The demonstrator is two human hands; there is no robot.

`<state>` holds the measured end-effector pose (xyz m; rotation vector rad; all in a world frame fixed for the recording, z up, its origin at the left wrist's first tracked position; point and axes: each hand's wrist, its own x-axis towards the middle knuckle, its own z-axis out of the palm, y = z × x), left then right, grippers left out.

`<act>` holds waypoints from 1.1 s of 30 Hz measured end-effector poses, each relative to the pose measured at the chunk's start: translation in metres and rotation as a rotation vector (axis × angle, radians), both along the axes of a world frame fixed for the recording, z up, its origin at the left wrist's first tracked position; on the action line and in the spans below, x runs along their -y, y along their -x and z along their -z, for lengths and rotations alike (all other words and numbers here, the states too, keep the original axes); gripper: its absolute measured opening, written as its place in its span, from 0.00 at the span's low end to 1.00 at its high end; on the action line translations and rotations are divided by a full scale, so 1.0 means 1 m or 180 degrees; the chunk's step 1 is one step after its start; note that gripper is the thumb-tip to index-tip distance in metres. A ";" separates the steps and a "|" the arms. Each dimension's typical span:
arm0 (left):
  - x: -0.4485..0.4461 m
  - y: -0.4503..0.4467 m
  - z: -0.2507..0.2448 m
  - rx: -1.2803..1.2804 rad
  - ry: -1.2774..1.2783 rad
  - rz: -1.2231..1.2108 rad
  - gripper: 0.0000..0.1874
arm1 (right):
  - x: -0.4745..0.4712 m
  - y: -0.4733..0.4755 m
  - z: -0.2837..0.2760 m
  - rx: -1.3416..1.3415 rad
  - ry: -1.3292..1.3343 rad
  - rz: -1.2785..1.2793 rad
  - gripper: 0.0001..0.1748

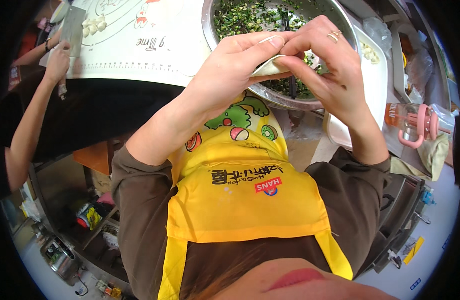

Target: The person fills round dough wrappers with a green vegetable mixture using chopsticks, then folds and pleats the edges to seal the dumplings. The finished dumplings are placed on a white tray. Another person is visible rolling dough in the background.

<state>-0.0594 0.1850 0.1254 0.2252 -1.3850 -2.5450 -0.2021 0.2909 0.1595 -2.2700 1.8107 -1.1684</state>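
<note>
Both my hands hold one thin dough wrapper point(269, 68) above a steel bowl point(208, 22). My left hand point(235, 56) supports it from the left, thumb pressed on its upper edge. With thumb and fingertips, my right hand point(323, 52), wearing rings, pinches the wrapper's right side. Part of the wrapper is hidden by my fingers, and I cannot tell how much filling is inside. Chopped green vegetable filling point(245, 17) lies in the bowl. Dark chopsticks point(292, 87) stand in the bowl, partly covered by my hands.
At left, another person's hand point(58, 62) holds a cleaver point(73, 30) beside dough pieces point(94, 26) on a printed white mat point(151, 56). Right of the bowl is a white tray point(376, 80) holding dumplings point(370, 53). A pink-lidded cup point(417, 122) lies farther right, near a cloth point(434, 157).
</note>
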 end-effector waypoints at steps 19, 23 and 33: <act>-0.002 -0.002 0.009 -0.0585 0.1556 -0.0681 0.23 | 0.000 -0.003 -0.008 -0.0327 0.0188 0.0156 0.07; -0.003 0.002 0.016 -0.0907 0.1712 -0.1131 0.13 | -0.007 0.002 -0.005 -0.0292 0.0069 0.0351 0.05; -0.023 0.001 0.023 -0.1472 0.0825 -0.1512 0.06 | -0.016 -0.026 0.030 0.2895 -0.0361 -0.0031 0.56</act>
